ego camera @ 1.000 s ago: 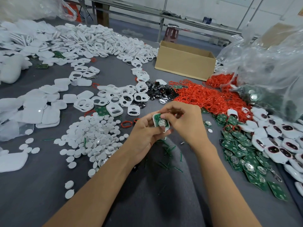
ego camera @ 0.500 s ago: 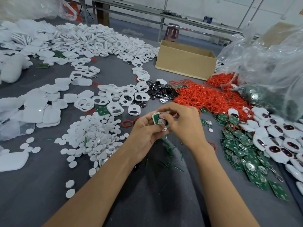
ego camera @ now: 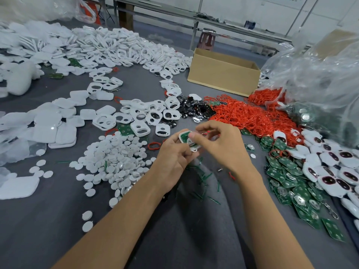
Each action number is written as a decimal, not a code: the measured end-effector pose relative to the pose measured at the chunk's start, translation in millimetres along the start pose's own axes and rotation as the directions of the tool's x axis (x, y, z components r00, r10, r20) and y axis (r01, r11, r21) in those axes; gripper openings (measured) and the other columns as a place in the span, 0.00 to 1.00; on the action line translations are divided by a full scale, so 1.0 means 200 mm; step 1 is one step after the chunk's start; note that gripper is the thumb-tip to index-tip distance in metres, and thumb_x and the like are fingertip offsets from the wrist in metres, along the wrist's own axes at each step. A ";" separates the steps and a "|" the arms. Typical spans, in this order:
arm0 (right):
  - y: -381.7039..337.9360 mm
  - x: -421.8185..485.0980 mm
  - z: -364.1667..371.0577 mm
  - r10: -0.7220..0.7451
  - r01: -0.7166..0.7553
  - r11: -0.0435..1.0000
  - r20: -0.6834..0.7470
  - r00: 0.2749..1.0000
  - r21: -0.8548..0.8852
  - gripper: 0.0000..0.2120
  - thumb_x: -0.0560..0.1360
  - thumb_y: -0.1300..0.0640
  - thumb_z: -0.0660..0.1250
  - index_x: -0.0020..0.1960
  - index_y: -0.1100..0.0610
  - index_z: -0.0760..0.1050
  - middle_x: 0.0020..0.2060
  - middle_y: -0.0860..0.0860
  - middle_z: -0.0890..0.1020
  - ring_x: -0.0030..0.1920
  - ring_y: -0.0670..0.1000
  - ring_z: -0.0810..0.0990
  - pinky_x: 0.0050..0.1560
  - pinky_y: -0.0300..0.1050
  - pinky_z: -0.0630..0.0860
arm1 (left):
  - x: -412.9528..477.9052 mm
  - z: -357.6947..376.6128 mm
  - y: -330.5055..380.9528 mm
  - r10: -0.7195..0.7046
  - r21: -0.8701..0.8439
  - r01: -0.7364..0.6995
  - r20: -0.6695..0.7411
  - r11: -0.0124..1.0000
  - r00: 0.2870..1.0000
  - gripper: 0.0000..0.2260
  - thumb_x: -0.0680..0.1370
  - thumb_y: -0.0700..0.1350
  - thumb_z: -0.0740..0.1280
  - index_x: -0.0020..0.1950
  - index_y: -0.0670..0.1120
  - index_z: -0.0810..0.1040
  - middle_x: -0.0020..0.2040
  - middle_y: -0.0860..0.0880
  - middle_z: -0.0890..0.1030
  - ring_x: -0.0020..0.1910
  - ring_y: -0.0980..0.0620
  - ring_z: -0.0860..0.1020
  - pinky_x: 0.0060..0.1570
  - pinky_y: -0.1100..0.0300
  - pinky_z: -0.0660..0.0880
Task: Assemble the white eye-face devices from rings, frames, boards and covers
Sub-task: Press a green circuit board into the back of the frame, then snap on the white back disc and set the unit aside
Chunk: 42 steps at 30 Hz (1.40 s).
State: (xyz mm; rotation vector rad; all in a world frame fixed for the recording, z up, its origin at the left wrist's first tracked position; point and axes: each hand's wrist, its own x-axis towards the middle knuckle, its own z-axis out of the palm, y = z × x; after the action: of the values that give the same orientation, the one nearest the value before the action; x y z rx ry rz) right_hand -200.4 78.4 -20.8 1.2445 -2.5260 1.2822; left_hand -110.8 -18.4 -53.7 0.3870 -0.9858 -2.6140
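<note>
A: How are the arms set?
B: Both forearms are bare and are stretched forward from the lower edge, drawn together toward the middle.
A: And the left hand (ego camera: 173, 159)?
B: Its fingers are curled round a small piece (ego camera: 184, 137), which is gripped from the left side.
A: The right hand (ego camera: 223, 147)?
B: It is held just beside the left, knuckles up. Its thumb tip is pressed on the same piece, and the other fingers are curled above it.
</note>
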 end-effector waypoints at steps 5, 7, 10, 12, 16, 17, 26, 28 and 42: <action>-0.03 0.00 0.00 0.043 -0.024 0.992 0.157 0.987 -0.124 0.19 0.62 0.49 0.78 0.52 0.49 0.80 0.42 0.44 0.81 0.39 0.44 0.77 0.42 0.42 0.75 | -0.01 0.00 0.01 0.025 -0.068 -0.025 0.011 0.997 1.000 0.23 0.69 0.23 0.46 0.56 0.37 0.72 0.55 0.38 0.78 0.54 0.45 0.75 0.50 0.61 0.74; -0.04 0.00 0.02 0.032 -0.007 0.986 0.151 0.988 -0.167 0.21 0.62 0.50 0.78 0.53 0.51 0.79 0.42 0.44 0.80 0.39 0.41 0.74 0.42 0.41 0.73 | -0.01 0.00 0.01 0.023 -0.084 -0.021 0.024 0.996 0.999 0.23 0.70 0.23 0.46 0.56 0.37 0.71 0.56 0.38 0.77 0.54 0.45 0.74 0.50 0.61 0.74; -0.04 0.00 0.01 0.003 0.020 0.986 0.135 0.991 -0.164 0.20 0.64 0.54 0.78 0.54 0.53 0.79 0.41 0.43 0.79 0.38 0.41 0.76 0.43 0.40 0.74 | -0.01 -0.01 0.01 0.026 -0.138 -0.022 0.032 0.990 0.999 0.26 0.70 0.22 0.47 0.64 0.38 0.68 0.56 0.38 0.78 0.55 0.46 0.78 0.56 0.58 0.76; -0.04 0.00 -0.01 -0.018 0.039 0.988 0.145 0.989 -0.148 0.20 0.65 0.57 0.78 0.55 0.54 0.79 0.43 0.44 0.81 0.39 0.42 0.78 0.45 0.38 0.75 | 0.00 -0.02 0.01 0.046 -0.124 -0.044 0.019 0.991 0.999 0.26 0.72 0.22 0.51 0.66 0.40 0.67 0.52 0.42 0.80 0.48 0.50 0.82 0.51 0.59 0.79; -0.02 0.02 -0.06 -0.012 0.027 0.996 0.185 0.983 -0.080 0.23 0.65 0.61 0.79 0.58 0.54 0.77 0.46 0.42 0.81 0.43 0.42 0.79 0.44 0.30 0.73 | 0.01 -0.04 0.00 0.101 0.055 -0.102 0.029 0.993 0.994 0.22 0.74 0.24 0.60 0.64 0.43 0.72 0.53 0.47 0.83 0.48 0.53 0.82 0.55 0.58 0.78; -0.02 0.02 -0.08 -0.003 0.013 0.999 0.200 0.980 -0.048 0.24 0.65 0.62 0.79 0.58 0.54 0.77 0.47 0.43 0.82 0.44 0.45 0.80 0.44 0.33 0.75 | 0.01 -0.05 0.00 0.115 0.086 -0.119 0.049 0.989 0.992 0.21 0.75 0.25 0.61 0.62 0.43 0.74 0.53 0.47 0.83 0.50 0.53 0.82 0.57 0.58 0.78; -0.03 0.01 -0.15 0.000 -0.009 0.999 0.267 0.964 0.034 0.24 0.66 0.66 0.77 0.60 0.57 0.76 0.52 0.49 0.83 0.50 0.51 0.80 0.52 0.51 0.77 | 0.01 -0.05 -0.02 0.183 0.173 -0.192 0.066 0.966 0.981 0.17 0.73 0.28 0.67 0.58 0.44 0.79 0.54 0.43 0.84 0.51 0.49 0.83 0.54 0.57 0.80; -0.04 0.01 -0.16 0.004 -0.015 0.999 0.293 0.956 0.036 0.24 0.67 0.66 0.76 0.61 0.57 0.76 0.53 0.49 0.82 0.53 0.50 0.80 0.54 0.50 0.76 | 0.01 -0.05 -0.03 0.183 0.179 -0.190 0.055 0.965 0.982 0.16 0.74 0.28 0.67 0.58 0.42 0.78 0.54 0.41 0.83 0.50 0.47 0.83 0.53 0.56 0.80; -0.42 0.12 0.16 -0.139 0.182 0.974 0.280 0.950 -0.133 0.11 0.75 0.64 0.67 0.51 0.49 0.82 0.47 0.44 0.82 0.48 0.42 0.77 0.49 0.28 0.69 | -0.05 -0.01 -0.02 0.179 0.303 -0.222 0.164 0.927 0.970 0.07 0.62 0.54 0.64 0.37 0.55 0.78 0.37 0.54 0.70 0.38 0.58 0.67 0.42 0.61 0.67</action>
State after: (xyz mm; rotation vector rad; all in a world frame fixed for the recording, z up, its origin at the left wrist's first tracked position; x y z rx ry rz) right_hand -149.9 13.0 21.1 1.6457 -2.5696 0.9146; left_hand -101.3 -12.7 -56.8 0.1726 -1.4231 -2.3212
